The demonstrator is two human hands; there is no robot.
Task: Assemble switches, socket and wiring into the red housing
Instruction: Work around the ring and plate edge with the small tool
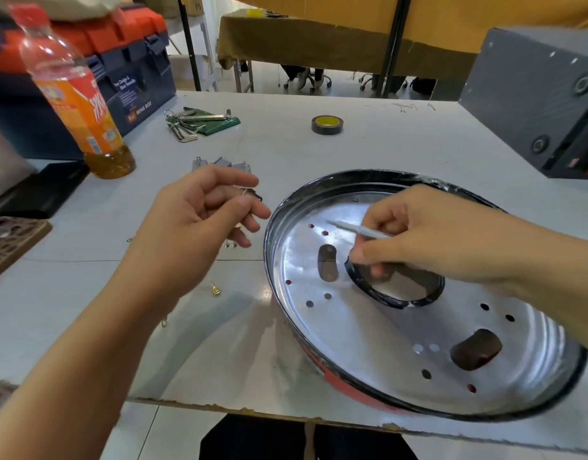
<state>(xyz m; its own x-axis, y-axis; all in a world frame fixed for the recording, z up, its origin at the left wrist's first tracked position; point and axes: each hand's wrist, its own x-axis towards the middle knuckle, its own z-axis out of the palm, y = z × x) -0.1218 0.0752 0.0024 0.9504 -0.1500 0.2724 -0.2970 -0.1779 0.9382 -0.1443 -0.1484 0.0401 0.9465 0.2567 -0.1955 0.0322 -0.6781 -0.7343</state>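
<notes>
The red housing [336,376] lies at the right of the table, its shiny metal plate [385,333] facing up with several holes and a black-rimmed central opening [395,287]. My right hand [428,237] rests over that opening and grips a thin silver tool [355,229] that points left. My left hand [199,224], just left of the housing's rim, pinches a small part with a brass terminal [238,225]; most of the part is hidden by my fingers. A loose brass terminal [215,289] lies on the table below that hand.
An orange drink bottle [73,94] stands at the left, in front of a blue and orange toolbox [126,61]. Hex keys on a green pouch [199,122], a roll of tape [327,124] and small grey metal brackets [219,164] lie farther back. A grey box [535,94] stands at the right.
</notes>
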